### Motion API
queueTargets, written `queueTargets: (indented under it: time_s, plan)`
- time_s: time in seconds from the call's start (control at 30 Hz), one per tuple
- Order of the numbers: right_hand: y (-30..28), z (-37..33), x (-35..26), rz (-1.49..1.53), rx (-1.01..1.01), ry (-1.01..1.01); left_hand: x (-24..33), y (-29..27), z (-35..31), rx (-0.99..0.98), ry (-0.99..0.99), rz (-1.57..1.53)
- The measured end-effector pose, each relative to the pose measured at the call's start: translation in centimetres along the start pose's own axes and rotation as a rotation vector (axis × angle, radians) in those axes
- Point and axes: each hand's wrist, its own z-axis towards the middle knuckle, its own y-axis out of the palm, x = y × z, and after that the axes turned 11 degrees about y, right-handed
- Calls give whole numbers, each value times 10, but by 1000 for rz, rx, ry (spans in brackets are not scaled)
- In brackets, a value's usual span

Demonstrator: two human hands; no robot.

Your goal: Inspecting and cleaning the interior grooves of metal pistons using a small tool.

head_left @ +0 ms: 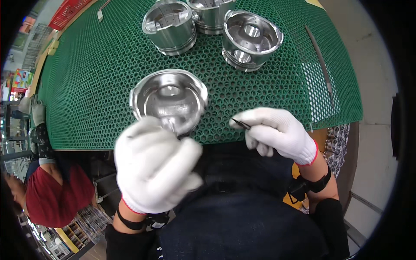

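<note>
My left hand (pixel 156 167), in a white knit glove, is slightly blurred in front of the near edge of an engine piston (pixel 139 102). Its fingers are curled; whatever they hold, if anything, is hidden. That silver piston stands with its hollow side up on a green mesh mat (pixel 95 86). To its right, my gloved right hand (pixel 277 132) is closed in a pinch on a thin dark pointed tool (pixel 241 124), whose tip points up and left. The tool's exact kind is unclear.
Farther back stand three more pistons: a left one (pixel 175 40), a middle one (pixel 212 19) and a right one (pixel 251 54). A long thin strip (pixel 320 60) lies at the mat's right. Another person in a red top (pixel 60 195) is at the left, beside a red basket (pixel 65 15).
</note>
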Motion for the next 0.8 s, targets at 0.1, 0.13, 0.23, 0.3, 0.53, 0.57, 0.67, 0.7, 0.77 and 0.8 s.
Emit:
queueTargets:
  time_s: [0.1, 0.13, 0.23, 0.3, 0.53, 0.57, 0.67, 0.7, 0.77, 0.8]
  plan:
    - [-10, -19, 5, 149, 48, -45, -20, -10, -28, -69, -107, 394]
    - [-12, -18, 5, 287, 38, -185, -18, -1, -38, -55, -122, 295]
    - [-8, -10, -19, 48, 137, -359, -44, 8, -17, 112, -89, 29]
    - [-3, 38, -17, -689, 497, -1034, -50, 13, 5, 114, -78, 66]
    - [25, 39, -31, -1294, 776, -787, -38, 20, 6, 160, -120, 132]
    - [29, 37, -28, -1280, 756, -644, -31, 21, 6, 132, -125, 154]
    - [-1, 31, -20, -603, 137, -305, -30, 22, -5, 52, -75, -41]
    - [-3, 20, -35, -362, -76, 39, -37, 13, -15, 33, -69, -179]
    - [-15, 8, -16, -50, 103, 89, -45, 10, -34, 254, -193, -264]
    - [-19, 5, -5, 121, 107, -1, -36, 25, -52, 539, -279, -119]
